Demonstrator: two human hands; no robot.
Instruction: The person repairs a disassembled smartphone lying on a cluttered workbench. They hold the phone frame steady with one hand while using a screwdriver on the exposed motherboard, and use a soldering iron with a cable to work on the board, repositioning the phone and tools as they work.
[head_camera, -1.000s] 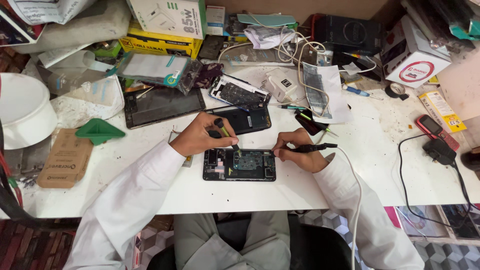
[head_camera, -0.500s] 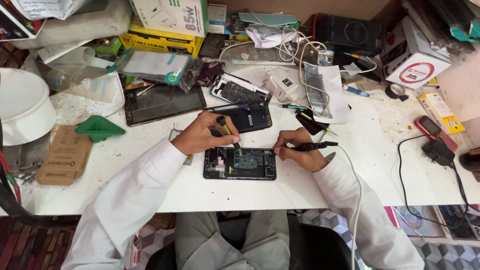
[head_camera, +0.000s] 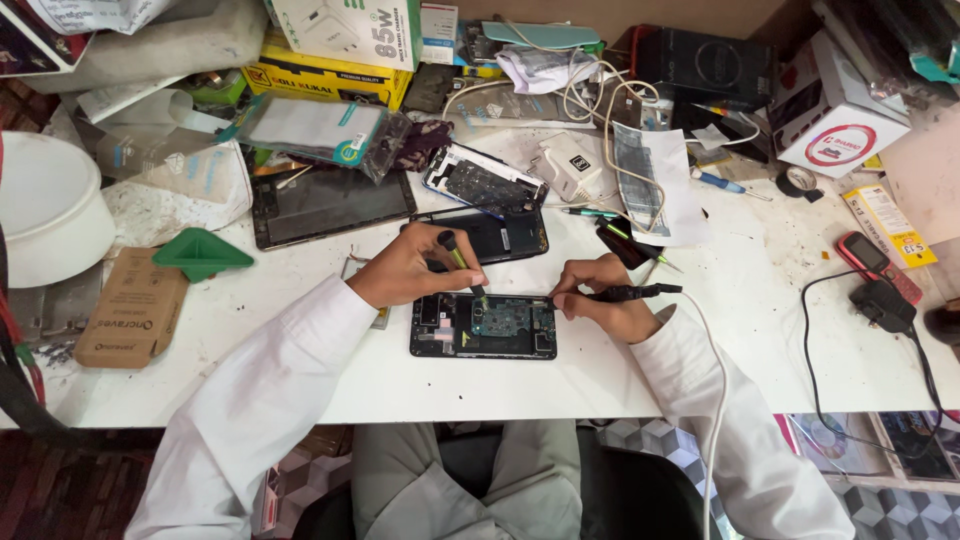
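Almost nothing has moved since the earlier pictures: both hands stay over the same opened phone (head_camera: 483, 326) on the white surface (head_camera: 760, 300). The left hand (head_camera: 412, 265) is still closed around one small screwdriver (head_camera: 462, 262), its tip down on the phone's insides. The right hand (head_camera: 598, 296) stays closed around one black corded tool (head_camera: 630, 293); its tip is hidden behind the fingers. Past the left hand lie two more opened phones (head_camera: 484, 183) and one dark tablet (head_camera: 330, 205). The phone's tiny parts are too small to make out.
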